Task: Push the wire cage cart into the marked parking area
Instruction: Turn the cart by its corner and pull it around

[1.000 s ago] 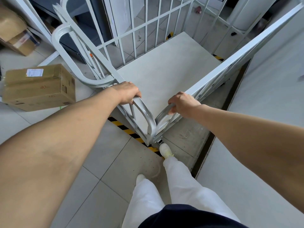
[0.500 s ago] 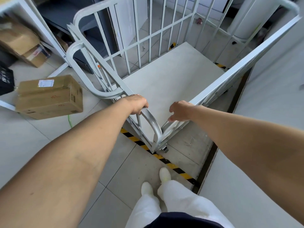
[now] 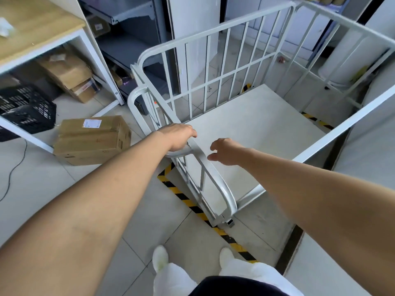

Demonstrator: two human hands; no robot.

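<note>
Gripping the curved top rail of the wire cage cart [image 3: 235, 86], the left hand [image 3: 178, 136] has its fingers wrapped over the bar at the near-left side panel. The right hand [image 3: 225, 151] hangs just beside that same rail, apart from it, fingers loosely curled and half open, holding nothing. It floats over the cart's pale flat deck [image 3: 256, 129].

The cart stands on the tiled floor [image 3: 42, 178] with its near corner and one small caster [image 3: 230, 223] sitting right at the yellow-and-black striped tape [image 3: 192, 205] that runs diagonally across the tiles. More of the same tape shows beyond the far right edge of the deck. Most of the deck lies on the far side of the near stripe. The cart's barred back and side panels stand upright, and its interior carries nothing visible.

To the left, a cardboard box [image 3: 92, 139] rests on the floor near the cart, well clear of it. Behind it a black plastic crate [image 3: 25, 107] sits under a wood-topped worktop [image 3: 32, 24]. Grey metal shelving [image 3: 132, 28] rises behind the cart's left panel. At the bottom, two pale shoes [image 3: 160, 258] and white trousers stand short of the tape.
</note>
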